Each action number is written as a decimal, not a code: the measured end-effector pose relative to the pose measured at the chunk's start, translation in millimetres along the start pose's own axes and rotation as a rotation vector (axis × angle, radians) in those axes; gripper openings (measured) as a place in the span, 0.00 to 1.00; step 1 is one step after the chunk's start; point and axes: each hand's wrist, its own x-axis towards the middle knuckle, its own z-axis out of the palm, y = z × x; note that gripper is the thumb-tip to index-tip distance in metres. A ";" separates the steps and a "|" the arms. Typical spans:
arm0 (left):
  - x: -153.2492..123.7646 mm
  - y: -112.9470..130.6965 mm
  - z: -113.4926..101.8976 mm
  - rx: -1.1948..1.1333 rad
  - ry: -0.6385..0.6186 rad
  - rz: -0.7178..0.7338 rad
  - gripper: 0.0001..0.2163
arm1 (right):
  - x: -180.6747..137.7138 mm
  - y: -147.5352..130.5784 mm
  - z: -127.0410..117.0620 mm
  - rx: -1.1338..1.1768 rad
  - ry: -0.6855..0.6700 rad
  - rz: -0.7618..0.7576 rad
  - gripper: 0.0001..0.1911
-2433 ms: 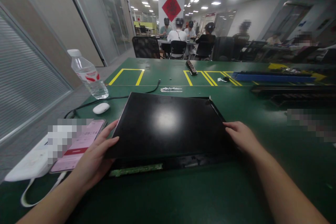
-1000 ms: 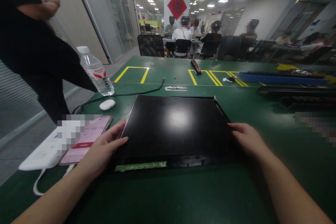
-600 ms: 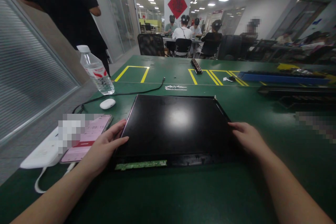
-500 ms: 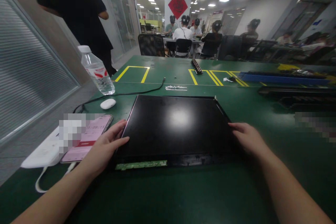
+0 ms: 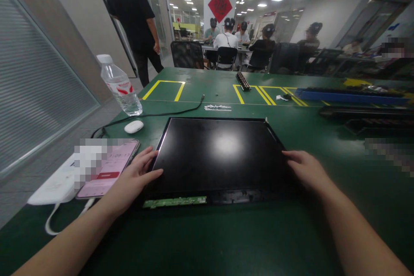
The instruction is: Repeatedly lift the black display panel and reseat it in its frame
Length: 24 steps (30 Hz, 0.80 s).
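Observation:
A flat black LCD panel [image 5: 207, 155] lies face up on the green table, inside a thin black frame [image 5: 163, 131] that shows along its left and far edges. Along the near edge runs a narrow green circuit board [image 5: 174, 202]. At the panel's left side is my left hand [image 5: 139, 177], its thumb resting on the surface and its fingers by the frame's edge. My right hand [image 5: 305, 170] grips the right edge, fingertips against the frame; its lower fingers are in shadow.
Left of the panel are a phone [image 5: 121, 155], a white cabled device [image 5: 51, 185], a white earbud case [image 5: 133, 127], a water bottle [image 5: 119, 88] and a black cable [image 5: 171, 114]. Dark strips [image 5: 371, 113] and a blue strip [image 5: 349, 95] lie right. People sit beyond; one person [image 5: 136, 17] stands left.
The panel has shifted slightly right within its frame, and my left thumb has moved right with it. My right hand stays nearly still. The person in black has walked farther away.

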 end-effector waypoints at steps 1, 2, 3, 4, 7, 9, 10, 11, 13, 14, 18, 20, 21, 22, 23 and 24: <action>-0.3 1.0 -0.1 0.001 -0.001 -0.006 0.21 | -0.1 -0.7 0.0 -0.001 -0.005 0.007 0.21; -0.6 2.0 -0.1 0.003 -0.003 -0.014 0.20 | -0.4 -1.6 0.0 -0.006 -0.011 0.018 0.21; -0.9 3.0 0.0 0.004 -0.005 -0.020 0.20 | -0.8 -2.8 -0.1 -0.013 -0.016 0.032 0.22; -1.1 3.8 0.1 0.005 -0.005 -0.024 0.20 | -1.3 -4.1 -0.4 -0.020 -0.019 0.046 0.22; -1.1 4.7 -0.1 0.021 -0.010 -0.013 0.20 | -2.3 -7.1 -1.4 -0.041 -0.020 0.057 0.23; -0.1 3.5 -1.3 0.056 -0.022 -0.003 0.21 | -2.0 -7.0 -1.8 -0.045 -0.013 0.040 0.22; 0.7 2.3 -2.3 0.078 -0.028 -0.001 0.21 | -1.4 -6.3 -1.9 -0.043 -0.012 0.029 0.22; 1.7 0.8 -3.3 0.101 -0.031 0.003 0.22 | -0.7 -5.2 -1.7 -0.041 -0.014 0.020 0.22; 4.1 -2.7 -5.4 0.136 -0.036 0.014 0.24 | 0.7 -2.5 -1.0 -0.031 -0.022 0.017 0.22; 5.2 -4.4 -6.3 0.150 -0.039 0.022 0.25 | 1.2 -1.2 -0.4 -0.025 -0.025 0.020 0.22; 7.3 -7.0 -7.9 0.190 -0.059 0.031 0.27 | 0.9 1.4 1.6 0.004 -0.015 0.030 0.22; 7.0 -5.4 -7.8 0.215 -0.056 0.025 0.26 | -0.3 0.1 1.9 0.007 -0.010 0.029 0.22; 6.7 -4.2 -7.6 0.223 -0.054 0.023 0.26 | -1.0 -1.3 1.7 -0.001 -0.006 0.027 0.22; 6.4 -3.0 -7.4 0.228 -0.053 0.021 0.26 | -1.7 -3.1 1.2 -0.013 -0.001 0.026 0.22; 6.3 -2.1 -7.2 0.228 -0.054 0.017 0.25 | -2.3 -5.1 0.6 -0.028 0.003 0.025 0.21; 6.2 -1.5 -7.0 0.224 -0.055 0.012 0.25 | -2.9 -7.3 -0.2 -0.042 0.004 0.023 0.21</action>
